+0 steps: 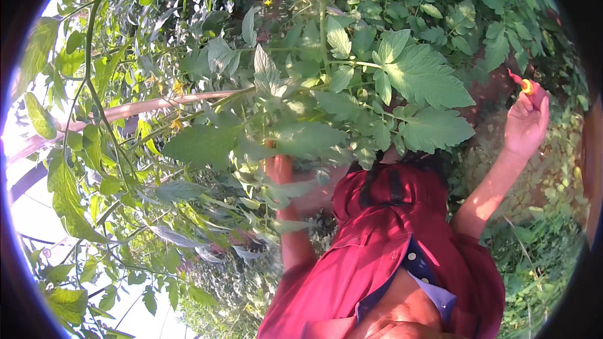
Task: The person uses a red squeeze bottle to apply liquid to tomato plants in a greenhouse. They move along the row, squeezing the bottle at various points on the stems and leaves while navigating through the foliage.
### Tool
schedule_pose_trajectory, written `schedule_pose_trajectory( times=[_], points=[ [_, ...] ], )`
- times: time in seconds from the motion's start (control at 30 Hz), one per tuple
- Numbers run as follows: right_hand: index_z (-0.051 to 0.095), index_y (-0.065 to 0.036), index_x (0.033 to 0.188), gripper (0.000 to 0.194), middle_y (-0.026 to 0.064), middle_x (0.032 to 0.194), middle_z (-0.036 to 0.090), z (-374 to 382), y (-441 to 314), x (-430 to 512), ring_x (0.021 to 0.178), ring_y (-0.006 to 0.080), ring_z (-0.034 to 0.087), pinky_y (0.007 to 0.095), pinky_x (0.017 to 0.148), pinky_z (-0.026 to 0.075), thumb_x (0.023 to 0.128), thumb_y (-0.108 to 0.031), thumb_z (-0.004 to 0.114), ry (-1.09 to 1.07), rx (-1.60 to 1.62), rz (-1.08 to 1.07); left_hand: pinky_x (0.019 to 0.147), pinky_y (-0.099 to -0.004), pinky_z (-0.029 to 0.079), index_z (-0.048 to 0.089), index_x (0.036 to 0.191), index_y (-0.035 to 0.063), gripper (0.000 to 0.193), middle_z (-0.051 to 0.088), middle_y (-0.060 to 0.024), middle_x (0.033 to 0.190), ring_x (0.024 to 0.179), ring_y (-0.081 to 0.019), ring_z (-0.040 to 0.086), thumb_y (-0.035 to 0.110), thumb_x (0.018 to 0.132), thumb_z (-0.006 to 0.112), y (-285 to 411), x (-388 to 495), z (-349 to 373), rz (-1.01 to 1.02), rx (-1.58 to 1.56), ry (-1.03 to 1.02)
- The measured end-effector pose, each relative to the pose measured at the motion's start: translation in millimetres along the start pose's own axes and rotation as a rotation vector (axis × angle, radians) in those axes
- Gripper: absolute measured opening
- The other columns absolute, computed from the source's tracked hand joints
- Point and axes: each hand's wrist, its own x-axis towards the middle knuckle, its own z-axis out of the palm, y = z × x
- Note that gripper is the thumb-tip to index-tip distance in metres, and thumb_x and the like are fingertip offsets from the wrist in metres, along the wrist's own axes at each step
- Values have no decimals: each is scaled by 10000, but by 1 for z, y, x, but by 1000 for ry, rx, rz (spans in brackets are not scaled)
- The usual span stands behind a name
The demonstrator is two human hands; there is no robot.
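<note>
My left hand [278, 165] reaches up among the tomato plant's leaves on the left of my body. Leaves [308, 139] cover most of its fingers, so its grip and anything in it cannot be seen. Out to the right, my right hand [527, 115] is raised with curled fingers around a small red and yellow object [527, 86]. A red pointed end sticks out of it; its exact kind is unclear. Broad green tomato leaves [426, 75] spread between my hands, close to the camera.
A pale stake or thick stem [165, 102] slants through the foliage at left, near yellow tomato flowers [177, 88]. A long green tomato stem [88, 42] rises at far left. More tomato plants [471, 19] stand at upper right, with low greenery [541, 254] at lower right.
</note>
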Motion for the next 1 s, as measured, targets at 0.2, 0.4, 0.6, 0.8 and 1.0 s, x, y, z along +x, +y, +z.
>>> schedule_pose_trajectory(
  times=[0.2, 0.4, 0.6, 0.8, 1.0],
  points=[
    [561, 79, 1210, 310, 140, 1070, 633, 19, -10, 57, 708, 143, 472, 256, 619, 405, 1028, -172, 578, -108, 157, 105, 517, -221, 420, 630, 956, 11, 217, 667, -52, 765, 597, -88, 564, -48, 870, 440, 121, -21, 20, -369, -421, 209],
    [531, 84, 1251, 336, 168, 1113, 624, 20, -21, 90, 672, 126, 448, 251, 602, 393, 1024, -159, 583, -157, 193, 160, 562, -255, 459, 706, 800, -7, 222, 683, -118, 783, 600, -153, 592, -116, 781, 513, 231, -16, 19, 233, -190, 113],
    [529, 61, 1276, 348, 158, 1109, 637, 26, -19, 102, 646, 112, 455, 255, 597, 404, 1032, -183, 577, -176, 79, 193, 685, -316, 541, 708, 1052, 12, 402, 701, -163, 1089, 836, -257, 690, -142, 757, 482, 301, 40, 0, 245, 57, 333],
    [512, 67, 1282, 365, 147, 1102, 638, 49, -13, 91, 655, 119, 459, 262, 584, 392, 1019, -172, 597, -221, 207, 276, 784, -387, 563, 686, 1184, 102, 454, 645, -142, 1293, 1002, -343, 695, -80, 806, 515, 289, 67, -15, 142, 292, 403],
    [546, 11, 1258, 325, 98, 1107, 647, 83, -10, 70, 685, 116, 509, 256, 558, 388, 1009, -180, 627, -269, 131, 253, 840, -438, 547, 643, 1254, 123, 450, 629, -121, 1334, 1024, -362, 681, -4, 838, 530, 255, 54, -19, -32, 344, 448]
  ],
)
